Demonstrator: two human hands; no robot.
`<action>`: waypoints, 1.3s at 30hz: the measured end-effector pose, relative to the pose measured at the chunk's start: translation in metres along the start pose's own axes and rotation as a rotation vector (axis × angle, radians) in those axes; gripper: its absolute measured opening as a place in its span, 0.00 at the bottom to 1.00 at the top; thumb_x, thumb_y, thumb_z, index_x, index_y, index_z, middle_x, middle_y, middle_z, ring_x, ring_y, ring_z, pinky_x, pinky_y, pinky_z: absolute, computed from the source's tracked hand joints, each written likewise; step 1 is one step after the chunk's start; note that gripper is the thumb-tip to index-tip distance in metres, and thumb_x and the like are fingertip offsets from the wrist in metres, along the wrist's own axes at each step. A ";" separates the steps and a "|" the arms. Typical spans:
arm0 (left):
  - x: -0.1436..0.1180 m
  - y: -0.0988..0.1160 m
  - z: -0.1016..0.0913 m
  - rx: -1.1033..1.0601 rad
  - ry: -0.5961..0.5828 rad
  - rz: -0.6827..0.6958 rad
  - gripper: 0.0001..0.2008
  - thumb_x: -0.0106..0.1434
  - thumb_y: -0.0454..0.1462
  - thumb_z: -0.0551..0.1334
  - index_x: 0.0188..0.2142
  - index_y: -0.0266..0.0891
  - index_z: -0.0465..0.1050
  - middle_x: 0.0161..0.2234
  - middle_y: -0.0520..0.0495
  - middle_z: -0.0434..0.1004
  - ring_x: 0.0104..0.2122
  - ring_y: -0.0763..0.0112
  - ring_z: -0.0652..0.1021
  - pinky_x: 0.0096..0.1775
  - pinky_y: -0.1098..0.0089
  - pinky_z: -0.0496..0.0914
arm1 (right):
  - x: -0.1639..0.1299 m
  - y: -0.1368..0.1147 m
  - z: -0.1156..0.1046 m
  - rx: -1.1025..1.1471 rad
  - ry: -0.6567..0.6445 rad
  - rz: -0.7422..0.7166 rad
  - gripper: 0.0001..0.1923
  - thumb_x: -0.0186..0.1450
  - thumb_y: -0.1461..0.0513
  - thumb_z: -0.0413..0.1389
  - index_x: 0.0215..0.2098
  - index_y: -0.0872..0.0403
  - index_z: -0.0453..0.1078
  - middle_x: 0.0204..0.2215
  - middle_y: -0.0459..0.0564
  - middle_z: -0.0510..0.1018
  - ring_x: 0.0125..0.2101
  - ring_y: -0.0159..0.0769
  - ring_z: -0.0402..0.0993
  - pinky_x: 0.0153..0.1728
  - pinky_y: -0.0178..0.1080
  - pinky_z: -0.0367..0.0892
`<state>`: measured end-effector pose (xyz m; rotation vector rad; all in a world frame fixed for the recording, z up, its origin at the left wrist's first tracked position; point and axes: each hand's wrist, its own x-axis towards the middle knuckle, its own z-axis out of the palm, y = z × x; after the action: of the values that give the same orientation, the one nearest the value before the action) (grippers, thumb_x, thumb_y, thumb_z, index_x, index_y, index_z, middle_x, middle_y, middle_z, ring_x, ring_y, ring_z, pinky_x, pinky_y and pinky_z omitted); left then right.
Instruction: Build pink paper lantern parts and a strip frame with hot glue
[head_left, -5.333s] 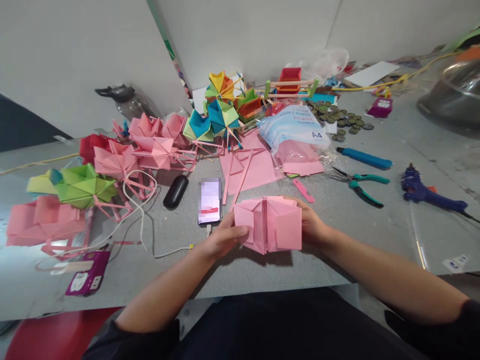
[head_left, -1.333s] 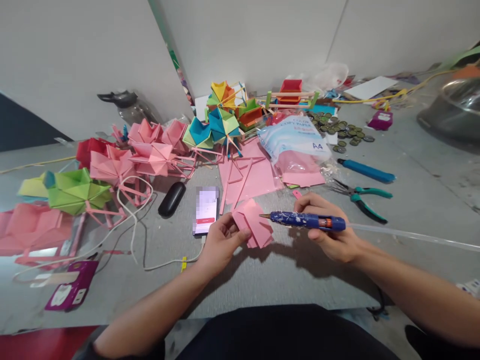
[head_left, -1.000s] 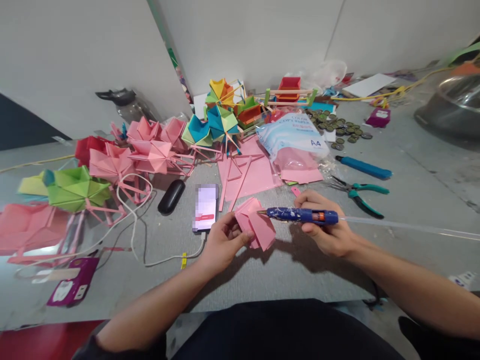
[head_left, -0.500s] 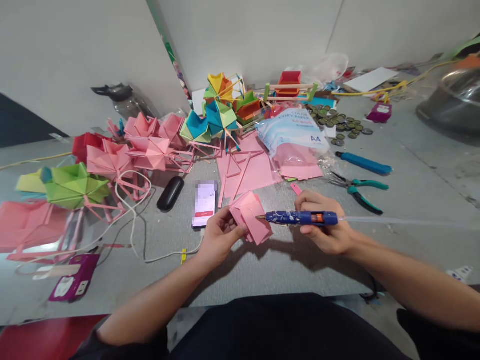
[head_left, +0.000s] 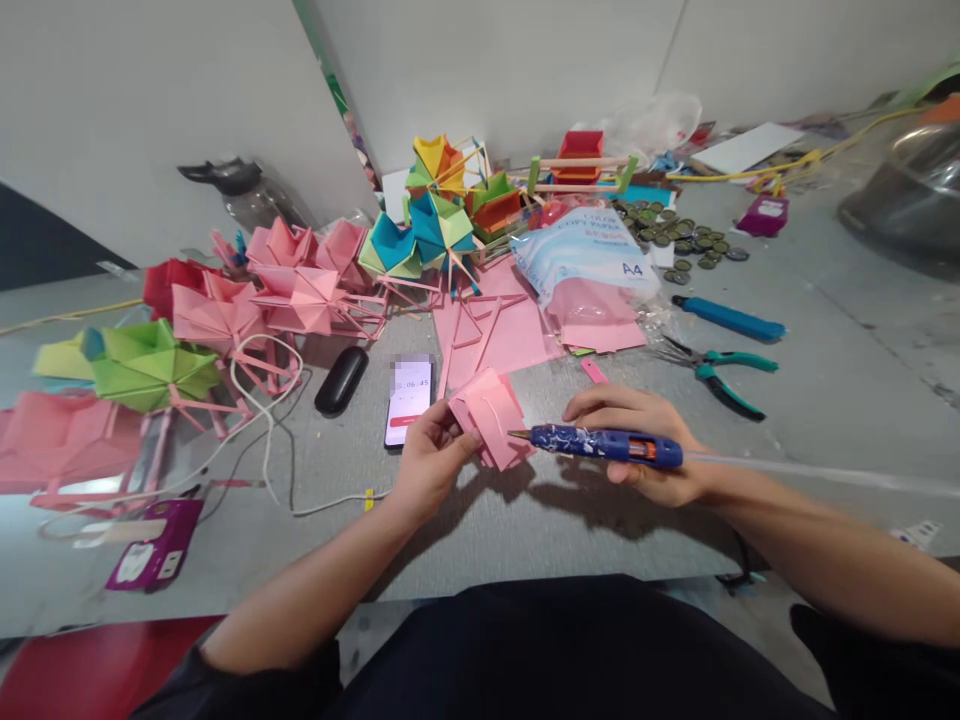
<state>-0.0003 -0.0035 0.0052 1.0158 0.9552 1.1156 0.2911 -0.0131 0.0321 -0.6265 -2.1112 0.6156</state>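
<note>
My left hand [head_left: 435, 455] pinches a folded pink paper piece [head_left: 493, 415] above the table, thumb on its near face. A thin line of glue runs down from the upper part of that face. In my right hand [head_left: 645, 440] is a blue glue gun [head_left: 600, 443], its body spotted with white residue and a clear glue stick [head_left: 810, 470] trailing out of the back. The metal nozzle points left at the right side of the paper; whether it touches cannot be made out. Just beyond my right fingers lies a small pink strip [head_left: 594, 371].
Pink paper sheets and strips [head_left: 487, 330] lie ahead, beside a bag of A4 paper [head_left: 592, 260]. Folded paper models [head_left: 300, 300] crowd the left. A phone [head_left: 409, 400], black case [head_left: 341, 381], white cable [head_left: 268, 450], pliers [head_left: 720, 375] and a blue cutter [head_left: 731, 320] surround the hands.
The glue gun's nozzle has moved down and off the glue line, toward the paper's right edge. My left hand has shifted slightly up and left with the paper.
</note>
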 end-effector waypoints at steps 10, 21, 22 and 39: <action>-0.007 -0.003 0.001 0.018 -0.074 -0.022 0.24 0.56 0.43 0.82 0.49 0.40 0.83 0.44 0.44 0.86 0.40 0.66 0.83 0.44 0.67 0.79 | -0.003 0.001 -0.001 0.000 0.039 0.097 0.24 0.76 0.43 0.55 0.38 0.52 0.78 0.42 0.57 0.82 0.41 0.45 0.81 0.40 0.46 0.77; -0.008 -0.002 0.004 0.063 -0.113 0.015 0.20 0.58 0.47 0.81 0.44 0.40 0.82 0.40 0.42 0.85 0.38 0.61 0.83 0.40 0.63 0.79 | -0.004 0.001 0.003 -0.043 0.199 0.141 0.23 0.74 0.45 0.57 0.28 0.51 0.70 0.29 0.50 0.73 0.28 0.40 0.68 0.28 0.42 0.63; -0.008 -0.002 0.004 0.062 -0.110 0.016 0.20 0.57 0.46 0.81 0.44 0.40 0.83 0.40 0.43 0.85 0.39 0.61 0.83 0.41 0.62 0.79 | -0.004 0.001 0.003 -0.053 0.196 0.136 0.23 0.74 0.46 0.57 0.28 0.51 0.70 0.28 0.50 0.73 0.28 0.40 0.68 0.28 0.42 0.62; -0.002 0.000 0.002 -0.019 -0.028 0.056 0.20 0.54 0.45 0.82 0.43 0.40 0.83 0.37 0.48 0.83 0.33 0.69 0.79 0.36 0.67 0.78 | -0.004 0.003 -0.002 -0.225 0.020 0.037 0.28 0.77 0.42 0.50 0.27 0.50 0.65 0.27 0.49 0.72 0.24 0.35 0.65 0.25 0.41 0.59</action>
<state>0.0011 -0.0055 0.0057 1.0455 0.8972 1.1517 0.2958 -0.0134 0.0289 -0.7947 -2.1712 0.3923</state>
